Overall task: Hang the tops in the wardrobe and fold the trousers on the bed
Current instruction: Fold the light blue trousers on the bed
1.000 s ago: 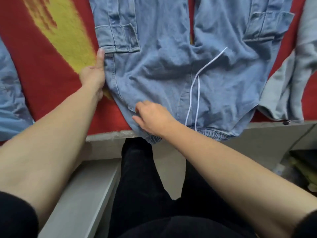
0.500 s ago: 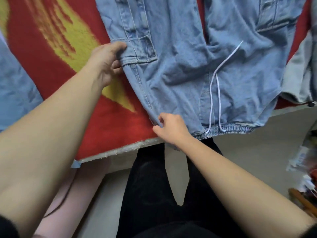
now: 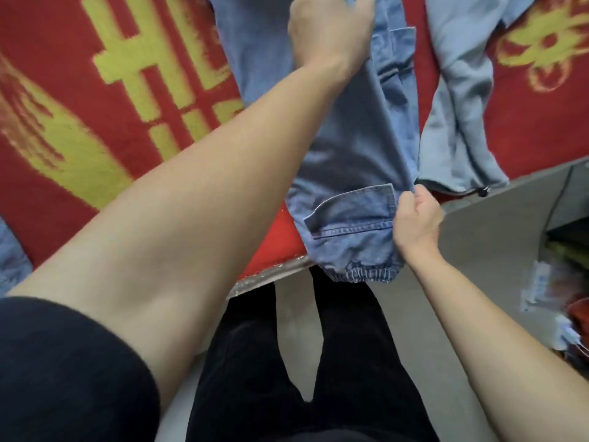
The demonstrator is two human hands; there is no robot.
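Blue denim trousers (image 3: 353,161) lie on the bed, folded lengthwise with one leg over the other; the elastic waistband hangs over the bed's near edge and a rear pocket faces up. My left hand (image 3: 328,30) grips the folded-over leg high up near the top of the view. My right hand (image 3: 414,218) pinches the right edge of the trousers beside the rear pocket. A pale blue top (image 3: 459,100) lies on the bed just right of the trousers, with a black cord stopper at its hem.
The bed carries a red blanket (image 3: 95,90) with yellow patterns. Another blue garment (image 3: 12,260) shows at the far left edge. Grey floor and cluttered items (image 3: 561,282) lie to the right of the bed. My black-trousered legs stand against the bed's edge.
The left side of the trousers has been flipped over to the right, so the drawstring front is hidden and a rear pocket shows. Both hands moved right with the fabric.
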